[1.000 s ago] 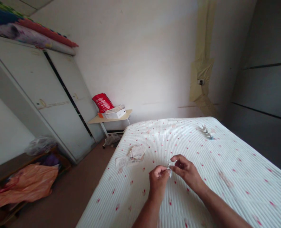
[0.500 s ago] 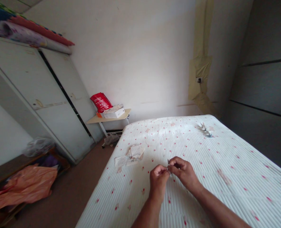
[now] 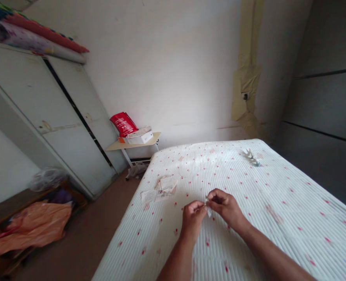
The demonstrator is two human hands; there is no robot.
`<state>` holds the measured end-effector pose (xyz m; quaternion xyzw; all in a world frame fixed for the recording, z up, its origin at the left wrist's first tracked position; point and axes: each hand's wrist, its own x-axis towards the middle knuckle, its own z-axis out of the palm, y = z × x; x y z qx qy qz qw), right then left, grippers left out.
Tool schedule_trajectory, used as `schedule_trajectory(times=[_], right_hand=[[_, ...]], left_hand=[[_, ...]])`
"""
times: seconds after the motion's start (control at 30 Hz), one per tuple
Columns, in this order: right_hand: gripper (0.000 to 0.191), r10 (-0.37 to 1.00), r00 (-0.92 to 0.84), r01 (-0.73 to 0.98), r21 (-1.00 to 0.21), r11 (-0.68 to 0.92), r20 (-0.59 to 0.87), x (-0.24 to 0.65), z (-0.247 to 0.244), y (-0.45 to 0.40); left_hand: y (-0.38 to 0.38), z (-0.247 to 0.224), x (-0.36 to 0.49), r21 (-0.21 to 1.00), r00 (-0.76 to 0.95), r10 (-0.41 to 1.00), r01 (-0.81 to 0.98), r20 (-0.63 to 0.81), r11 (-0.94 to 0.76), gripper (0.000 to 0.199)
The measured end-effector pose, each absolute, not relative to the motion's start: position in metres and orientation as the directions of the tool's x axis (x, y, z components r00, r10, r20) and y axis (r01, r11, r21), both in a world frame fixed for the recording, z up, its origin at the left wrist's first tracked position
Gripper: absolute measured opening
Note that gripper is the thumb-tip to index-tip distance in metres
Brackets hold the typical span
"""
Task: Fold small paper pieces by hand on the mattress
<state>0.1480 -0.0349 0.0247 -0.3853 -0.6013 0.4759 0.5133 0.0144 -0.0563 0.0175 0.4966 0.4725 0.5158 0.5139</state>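
Observation:
Over the near middle of the bed [image 3: 196,168], my left hand [image 3: 193,218] and my right hand [image 3: 226,207] meet with fingertips pinched together. Between them is a small whitish, thin piece [image 3: 209,212], part of it hanging below the fingertips. It is too small and too covered by the fingers for me to tell its kind. To the left of my hands, several printed paper slips [image 3: 161,189] lie in a loose pile on the striped, red-dotted cover. A pale, twig-like item with a bluish end [image 3: 251,158] rests near the bed's far right corner.
A small table [image 3: 117,146] beyond the bed's left corner bears a red bag [image 3: 123,124] and a white box [image 3: 140,137]. Grey cabinets [image 3: 64,117] stand at the left. An orange plastic bag [image 3: 32,226] lies low at the left. A wall socket [image 3: 245,96] is behind the bed.
The whitish piece shows more clearly below my fingertips. Both hands stay pinched together in nearly the same place, while the whole view has shifted slightly.

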Motion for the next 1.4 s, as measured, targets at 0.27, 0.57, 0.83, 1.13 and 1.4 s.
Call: schedule_trajectory(times=[0.27, 0.57, 0.83, 1.13, 1.4], right_hand=[[0.02, 0.963, -0.23, -0.013, -0.99, 0.142, 0.141, 0.15, 0.027, -0.032], [0.024, 0.954, -0.247, 0.063, -0.98, 0.191, 0.17, 0.149, 0.031, -0.035], [0.034, 0.93, -0.355, 0.033, -0.993, 0.114, 0.095, 0.153, 0.032, -0.035], [0.012, 0.871, -0.245, 0.147, -0.871, 0.468, 0.427, 0.166, 0.034, -0.036], [0.018, 0.764, -0.439, 0.166, -0.793, 0.586, 0.473, 0.158, 0.028, -0.043]], left_hand=[[-0.056, 0.015, 0.015, 0.998, -0.043, 0.997, 0.02, 0.062, -0.061, 0.02], [-0.059, 0.022, 0.018, 0.999, -0.004, 1.0, -0.047, -0.017, 0.017, 0.019], [-0.056, 0.017, 0.01, 0.995, 0.09, 0.995, -0.086, -0.033, 0.041, 0.016], [-0.053, 0.014, 0.007, 0.983, -0.065, 0.998, -0.183, -0.02, 0.008, 0.016], [-0.055, 0.017, 0.005, 0.974, -0.115, 0.993, -0.226, -0.007, -0.019, 0.018]])
